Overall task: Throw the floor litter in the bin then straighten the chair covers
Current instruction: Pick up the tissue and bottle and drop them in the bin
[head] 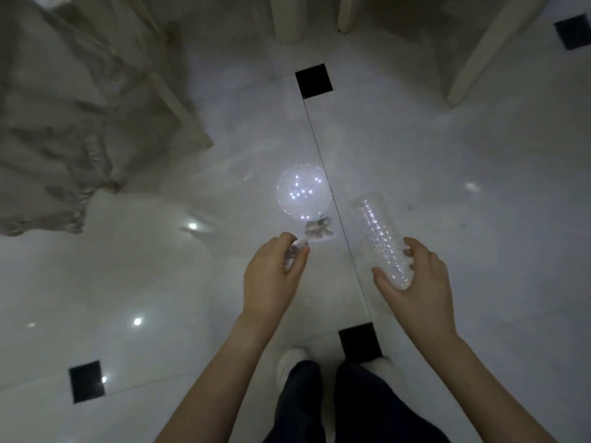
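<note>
My right hand (419, 279) grips a clear ribbed plastic bottle (380, 238), which points up and to the left away from me. My left hand (271, 276) pinches the stem of a clear round balloon (302, 195) that has small lights inside and a ribbon bow (318, 228) at its neck. The balloon hangs just ahead of my left fingers, over the floor. A rumpled beige chair cover (64, 123) drapes down to the floor at the upper left.
The floor is glossy white tile (160, 282) with small black inset squares (313, 79). Cream chair or table legs (479, 55) stand at the top and upper right. My feet in white shoes (289, 362) are at the bottom middle.
</note>
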### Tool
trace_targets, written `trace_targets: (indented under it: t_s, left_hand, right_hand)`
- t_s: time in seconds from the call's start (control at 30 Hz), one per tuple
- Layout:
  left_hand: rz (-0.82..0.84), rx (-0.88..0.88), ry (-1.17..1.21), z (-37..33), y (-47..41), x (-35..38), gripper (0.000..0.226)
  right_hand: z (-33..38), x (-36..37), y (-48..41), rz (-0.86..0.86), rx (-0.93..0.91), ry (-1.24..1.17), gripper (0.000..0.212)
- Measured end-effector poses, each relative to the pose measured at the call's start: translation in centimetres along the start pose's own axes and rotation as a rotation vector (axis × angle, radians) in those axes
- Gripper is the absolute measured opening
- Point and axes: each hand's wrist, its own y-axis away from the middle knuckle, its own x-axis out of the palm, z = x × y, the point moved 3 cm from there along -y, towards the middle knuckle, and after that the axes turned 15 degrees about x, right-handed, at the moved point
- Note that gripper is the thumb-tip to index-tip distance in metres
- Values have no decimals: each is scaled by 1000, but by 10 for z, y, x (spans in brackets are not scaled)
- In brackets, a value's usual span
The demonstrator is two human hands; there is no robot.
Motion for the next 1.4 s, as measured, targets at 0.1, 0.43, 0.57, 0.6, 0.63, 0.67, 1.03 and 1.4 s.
trace_targets:
  t_s: [0.1,0.43,0.57,0.6,0.63,0.67,1.03,1.4]
  left_hand:
    - [-14,-11,25,-80,22,-86,16]
    - [-132,101,96,-364,76,-377,41]
    - [-284,174,133,-432,93,-444,45]
    - [-315,199,136,-444,96,-454,47]
    - [-334,220,140,-454,100,-463,47]
    - [-341,230,138,-463,103,-470,47]
    - [54,335,105,-445,127,-452,39]
    - [519,655,93,-419,137,-457,37]
  right_hand:
    - [60,-87,63,11,3,-37,67]
    - [244,-369,264,-28,-140,-132,65]
    - [276,-442,312,-108,-217,-189,65]
    - [278,-455,321,-132,-229,-196,65]
    - [279,-466,329,-156,-233,-205,64]
    - [278,-475,337,-178,-234,-212,64]
    - [212,-456,415,-389,5,-277,66]
    - [189,-383,537,-638,389,-364,66]
